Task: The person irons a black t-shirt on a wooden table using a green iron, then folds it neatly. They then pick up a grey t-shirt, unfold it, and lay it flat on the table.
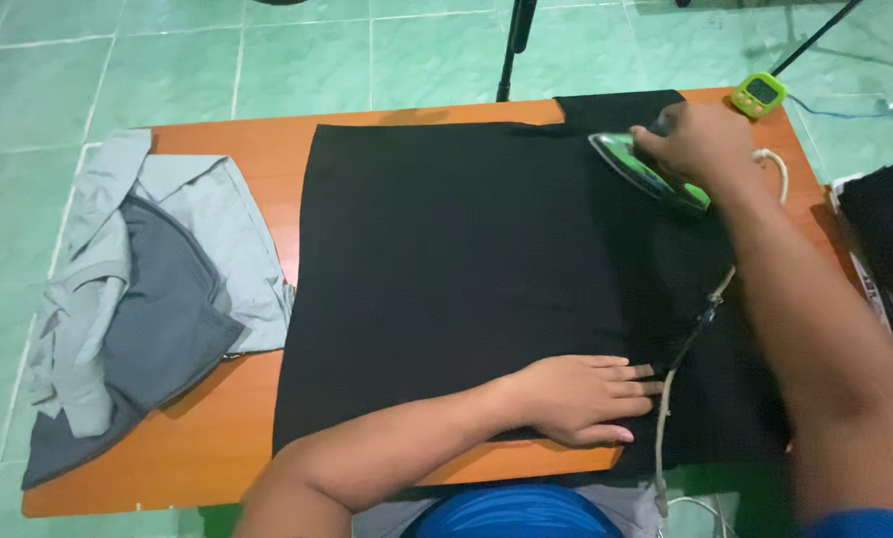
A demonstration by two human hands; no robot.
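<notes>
One iron (650,171), green with a shiny metal base, sits tilted on a black garment (446,269) in the upper right of the frame. The right hand (701,139) is closed over the iron's handle, fingers wrapped together around it, and the forearm runs down to the lower right corner. A pale cord (666,399) leaves the iron, passes along the right side of the cloth and drops off the near edge of the table.

The black garment lies spread flat across the middle of the frame and covers most of the table's right half. The left hand (581,399) rests palm down on its near edge, at lower centre, with the fingers straight, close together and pointing right, their tips almost at the cord.

An orange wooden table (237,399) carries all of this. On its left end, well apart from both hands, lies a crumpled pile of grey clothes (138,289), a lighter piece over a darker one, partly hanging off the left edge. A small green timer (759,94) stands at the table's far right corner, near the right hand. More dark cloth (890,239) shows at the right edge of the frame. Green floor tiles (167,60) surround the table.
</notes>
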